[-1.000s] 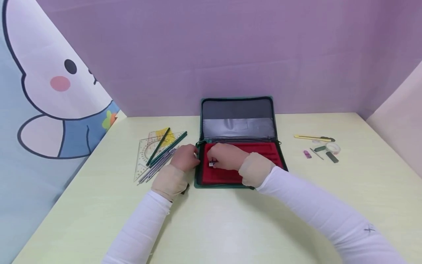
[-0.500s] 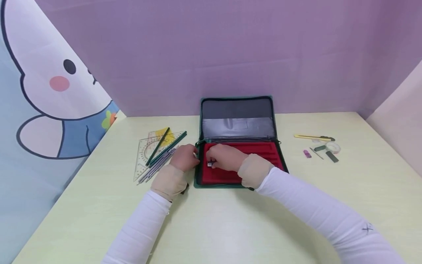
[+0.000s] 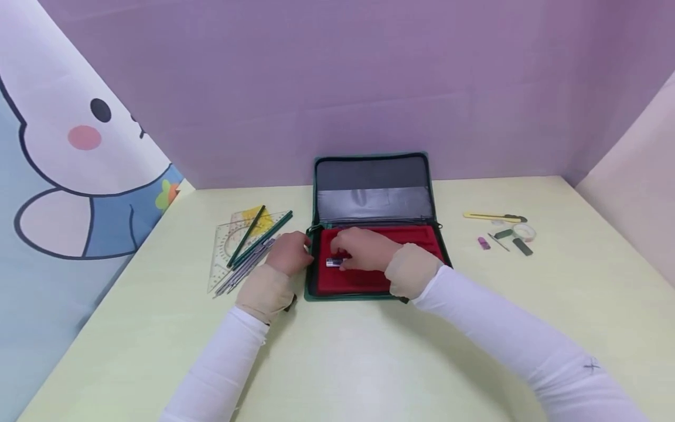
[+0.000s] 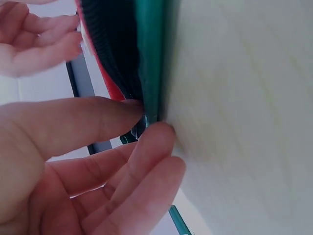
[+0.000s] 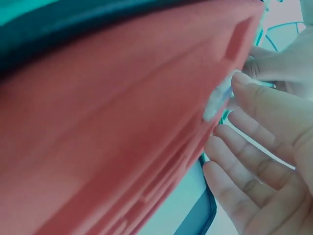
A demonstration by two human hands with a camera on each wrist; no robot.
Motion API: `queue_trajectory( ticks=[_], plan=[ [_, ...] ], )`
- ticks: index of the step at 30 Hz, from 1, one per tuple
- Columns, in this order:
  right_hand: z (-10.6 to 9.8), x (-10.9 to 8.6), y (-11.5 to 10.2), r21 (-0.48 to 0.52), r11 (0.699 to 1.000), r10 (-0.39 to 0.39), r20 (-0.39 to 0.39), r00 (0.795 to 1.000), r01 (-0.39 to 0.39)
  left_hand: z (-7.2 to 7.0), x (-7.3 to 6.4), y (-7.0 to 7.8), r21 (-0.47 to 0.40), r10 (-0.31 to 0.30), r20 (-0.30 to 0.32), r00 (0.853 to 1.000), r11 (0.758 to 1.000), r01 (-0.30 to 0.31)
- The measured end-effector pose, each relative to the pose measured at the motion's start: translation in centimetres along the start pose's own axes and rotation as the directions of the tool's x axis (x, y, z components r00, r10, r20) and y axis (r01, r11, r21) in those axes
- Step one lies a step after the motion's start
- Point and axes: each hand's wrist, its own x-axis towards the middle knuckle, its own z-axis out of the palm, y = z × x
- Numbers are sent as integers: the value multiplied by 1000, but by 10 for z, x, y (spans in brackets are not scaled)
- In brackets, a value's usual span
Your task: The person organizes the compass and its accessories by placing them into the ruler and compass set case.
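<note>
A green zip case [image 3: 343, 298] lies unfolded, with a red moulded insert [image 3: 350, 284] in its near half. My left hand [image 3: 288, 253] pinches the case's left edge; in the left wrist view the thumb [image 4: 93, 117] and fingers sit on either side of the green rim [image 4: 151, 63]. Over the insert is my right hand [image 3: 366, 249], its fingers spread and gently bent. A small silver-and-dark box [image 3: 334, 262] lies in the insert's left part, by those fingertips. In the right wrist view one fingertip [image 5: 240, 78] meets the end of that whitish box [image 5: 217, 100].
Left of the case, clear set squares [image 3: 217, 264], green pencils [image 3: 263, 239] and metal drawing instruments [image 3: 245, 266] lie together. To the right are a yellow utility knife [image 3: 490, 217], a tape roll [image 3: 524, 232], a purple sharpener-like piece [image 3: 483, 242] and a dark grey block [image 3: 522, 247].
The right fingers have loosened and drawn slightly right, so more of the small box shows in the insert. The left hand keeps its place at the case edge. The head view has shifted a little.
</note>
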Motion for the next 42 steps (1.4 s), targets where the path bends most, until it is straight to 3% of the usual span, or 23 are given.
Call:
queue_trajectory(
  ticks=[9, 15, 25, 31, 36, 42],
  plan=[
    [-16, -40, 37, -12, 999, 38, -134, 990, -40, -1, -2, 0, -11, -9, 10, 1000, 1000, 9],
    [-24, -75, 80, -34, 997, 53, -239, 969, -63, -2, -2, 0, -8, -11, 13, 1000, 1000, 11],
    [-34, -142, 152, -59, 983, 145, -310, 940, -171, -2, 0, 1, -22, -31, 36, 999, 999, 32],
    [-46, -165, 188, -70, 951, 264, -317, 911, -300, -2, 0, -2, -17, -18, 28, 999, 1000, 19],
    [-51, -175, 212, -10, 917, 383, -248, 890, -398, -2, 0, -3, -15, -19, 27, 999, 1000, 19],
    [-50, -181, 233, -70, 901, 405, -210, 890, -427, 1, 1, -2, -10, 2, 19, 1000, 1000, -2]
  ],
)
